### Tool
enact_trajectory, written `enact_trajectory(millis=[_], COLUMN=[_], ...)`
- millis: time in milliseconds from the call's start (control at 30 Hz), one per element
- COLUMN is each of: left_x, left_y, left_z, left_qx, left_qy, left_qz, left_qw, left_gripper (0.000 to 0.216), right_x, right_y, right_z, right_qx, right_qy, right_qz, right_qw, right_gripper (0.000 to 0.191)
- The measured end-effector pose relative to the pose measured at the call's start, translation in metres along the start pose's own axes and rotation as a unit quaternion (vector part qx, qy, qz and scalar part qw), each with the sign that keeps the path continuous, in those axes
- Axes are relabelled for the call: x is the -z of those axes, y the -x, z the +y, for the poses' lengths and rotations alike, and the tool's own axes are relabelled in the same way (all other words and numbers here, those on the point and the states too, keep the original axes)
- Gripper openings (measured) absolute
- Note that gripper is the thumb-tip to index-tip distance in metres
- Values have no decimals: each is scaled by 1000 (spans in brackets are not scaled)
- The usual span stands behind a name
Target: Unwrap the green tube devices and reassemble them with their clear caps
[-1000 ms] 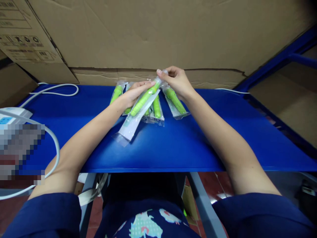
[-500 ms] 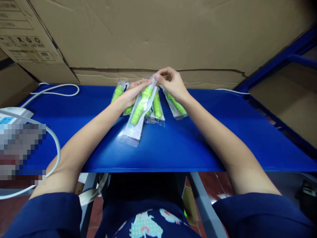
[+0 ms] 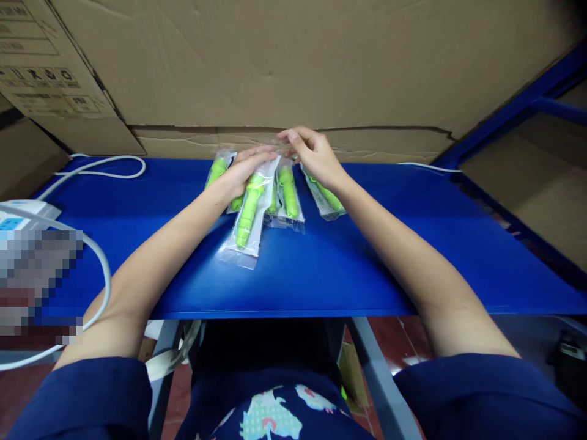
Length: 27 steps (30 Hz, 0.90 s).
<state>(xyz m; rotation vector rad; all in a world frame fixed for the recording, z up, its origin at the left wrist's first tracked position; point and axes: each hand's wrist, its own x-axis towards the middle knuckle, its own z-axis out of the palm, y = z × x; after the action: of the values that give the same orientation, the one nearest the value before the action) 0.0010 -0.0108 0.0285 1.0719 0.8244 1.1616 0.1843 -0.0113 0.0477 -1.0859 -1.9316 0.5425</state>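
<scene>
A clear plastic bag (image 3: 229, 252) with a white card and a bright green, ridged, stick-shaped item (image 3: 249, 211) in it slopes toward me above the table. My left hand (image 3: 245, 170) grips this bag along its upper left side, fingers stretched to its top end. At that top end, my right hand (image 3: 314, 153) has curled fingers at the bag's see-through flap, which is hard to make out. Behind and beside the held bag lie several similar bagged green items, one bag (image 3: 219, 171) left of my left hand, another bag (image 3: 288, 192) below my right hand.
One more bagged green item (image 3: 326, 195) lies beside my right wrist. The blue table (image 3: 293, 281) ends at a cardboard wall (image 3: 298, 67). A white power strip (image 3: 27, 211) and its looping cable (image 3: 103, 256) are at the left. Blue metal framing (image 3: 518, 116) stands at right.
The green item has slid down inside its bag, toward the lower end. My right hand's fingers have shifted slightly left and loosened from their tight pinch at the bag's top.
</scene>
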Motion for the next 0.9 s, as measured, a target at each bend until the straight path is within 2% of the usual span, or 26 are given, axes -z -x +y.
enact_trajectory(millis=[133,267,367,533,800,900], left_x=[-1,-3,-3,-5,-10,-10], left_y=[-2,-5,-7,-7,-1,2], left_z=[0,-1,-1,1,7,12], left_qx=[8,-1,-6,-35,-56,-21], left_qy=[-1,19,45,81,65,35], left_qz=[51,67,78,62,2,-29], left_qw=[999,998,996,994,996,999], left_gripper=[19,17,27,37,30,26], right_x=[0,-2,-2,0,0,-1], right_y=[-2,4,11,16,15,15], right_z=[6,-7,-20,-33,-35,-35], right_qx=[-34,-98,-130,-136,-155,-159], right_qy=[-22,-45,-31,-33,-111,-117], right_qz=[-9,-120,-198,-279,-251,-231], right_qw=[999,987,971,950,949,953], right_gripper=[81,81,77,64,54,48])
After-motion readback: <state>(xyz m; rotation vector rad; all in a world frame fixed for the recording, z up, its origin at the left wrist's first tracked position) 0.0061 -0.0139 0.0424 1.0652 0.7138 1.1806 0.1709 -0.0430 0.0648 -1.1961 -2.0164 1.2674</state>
